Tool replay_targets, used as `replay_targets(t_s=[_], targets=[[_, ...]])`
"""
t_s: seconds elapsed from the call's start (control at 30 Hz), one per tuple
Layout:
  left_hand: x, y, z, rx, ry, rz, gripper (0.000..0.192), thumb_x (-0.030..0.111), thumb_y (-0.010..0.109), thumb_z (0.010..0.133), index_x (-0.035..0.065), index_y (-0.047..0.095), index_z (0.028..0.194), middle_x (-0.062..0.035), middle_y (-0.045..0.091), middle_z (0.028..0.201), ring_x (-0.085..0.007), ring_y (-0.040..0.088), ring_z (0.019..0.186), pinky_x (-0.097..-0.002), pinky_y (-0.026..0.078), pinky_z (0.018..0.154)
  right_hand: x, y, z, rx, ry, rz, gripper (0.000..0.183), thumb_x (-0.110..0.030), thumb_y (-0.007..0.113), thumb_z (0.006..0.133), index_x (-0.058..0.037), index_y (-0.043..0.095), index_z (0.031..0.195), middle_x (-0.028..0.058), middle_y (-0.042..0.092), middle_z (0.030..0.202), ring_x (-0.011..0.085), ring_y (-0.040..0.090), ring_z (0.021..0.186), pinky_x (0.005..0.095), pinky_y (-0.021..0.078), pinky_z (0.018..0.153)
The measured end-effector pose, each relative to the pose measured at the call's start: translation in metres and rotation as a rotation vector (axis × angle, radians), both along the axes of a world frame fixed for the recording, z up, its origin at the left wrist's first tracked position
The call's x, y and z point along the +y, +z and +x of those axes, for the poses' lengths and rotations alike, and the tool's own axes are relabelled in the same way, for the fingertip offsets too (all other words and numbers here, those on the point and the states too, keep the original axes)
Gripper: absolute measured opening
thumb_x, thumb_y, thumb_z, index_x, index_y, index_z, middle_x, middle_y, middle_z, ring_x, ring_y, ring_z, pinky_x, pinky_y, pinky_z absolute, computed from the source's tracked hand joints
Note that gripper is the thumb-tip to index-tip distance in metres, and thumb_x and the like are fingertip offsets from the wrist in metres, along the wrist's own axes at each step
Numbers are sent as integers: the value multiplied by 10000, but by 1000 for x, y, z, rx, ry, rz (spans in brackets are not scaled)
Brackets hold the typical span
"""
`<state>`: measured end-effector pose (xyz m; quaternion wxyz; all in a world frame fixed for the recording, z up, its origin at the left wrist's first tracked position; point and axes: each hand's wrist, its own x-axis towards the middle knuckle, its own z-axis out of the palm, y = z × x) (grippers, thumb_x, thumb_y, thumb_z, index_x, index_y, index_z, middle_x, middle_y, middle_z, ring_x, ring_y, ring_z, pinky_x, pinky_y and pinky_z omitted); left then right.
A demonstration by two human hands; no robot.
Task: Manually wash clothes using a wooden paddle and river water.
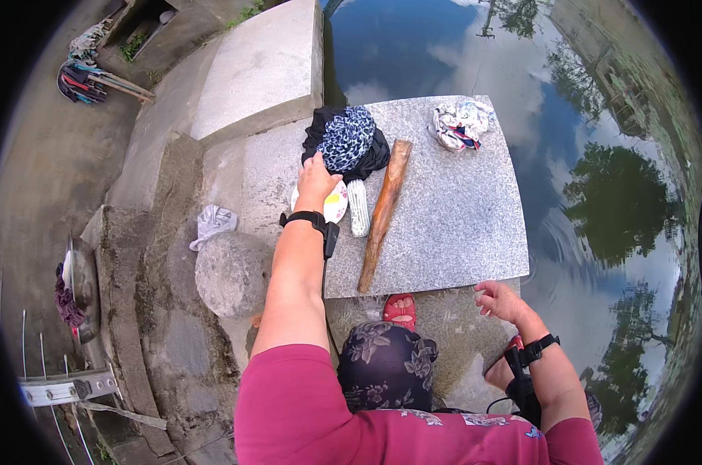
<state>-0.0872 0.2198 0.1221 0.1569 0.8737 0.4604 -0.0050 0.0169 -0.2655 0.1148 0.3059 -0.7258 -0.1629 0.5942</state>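
My left hand (317, 185) reaches over a white dish with a floral rim (335, 204) that holds something yellow. Its fingertips are at the lower edge of a blue-and-white patterned cloth (346, 138), which lies on a black cloth (376, 157); whether they grip anything is unclear. A white scrub brush (358, 208) lies right of the dish, and beside it a brown wooden bat (385, 215). A crumpled white printed cloth (460, 125) rests at the slab's far right corner. My right hand (499, 301) hangs off the slab's near right corner, fingers apart, holding nothing.
The granite slab (455, 232) borders water (560, 232) on its far and right sides. A round boulder (234, 274) with a pale cloth (215, 225) behind it stands left. Mops (83, 78) and a metal basin (84, 290) are at the far left.
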Motion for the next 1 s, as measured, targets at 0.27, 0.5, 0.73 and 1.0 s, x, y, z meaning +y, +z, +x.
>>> replay_targets(t_s=[0.27,0.5,0.73,1.0], targets=[[33,-45,57,207,154,115,740,407,802,654,187,491,1289,-71,412,1376,-291,367,1280,-527,344,997,0,-64,16,47,-122,-114,356,-206,573,887,-11,527,1181,64,629,885,130,609,695,271,496,615],[41,-30,88,-108,94,129,448,221,703,682,98,592,1099,-151,627,1106,-357,565,1096,-457,455,914,29,-60,30,46,-140,-48,341,-193,566,890,-14,533,1179,62,634,880,127,602,699,271,489,622],[9,79,126,-1139,-13,-305,342,88,689,659,-30,561,954,-83,638,834,-148,599,748,-303,501,707,64,-6,54,30,-232,179,408,-198,610,887,-52,492,1249,55,610,937,117,605,749,255,496,651],[-173,141,150,-985,-511,-820,427,75,709,753,-14,499,1114,-50,635,979,-116,605,884,-266,500,800,90,77,86,382,-613,984,970,-611,626,779,-110,156,1465,188,475,1289,295,544,1144,447,533,857]])
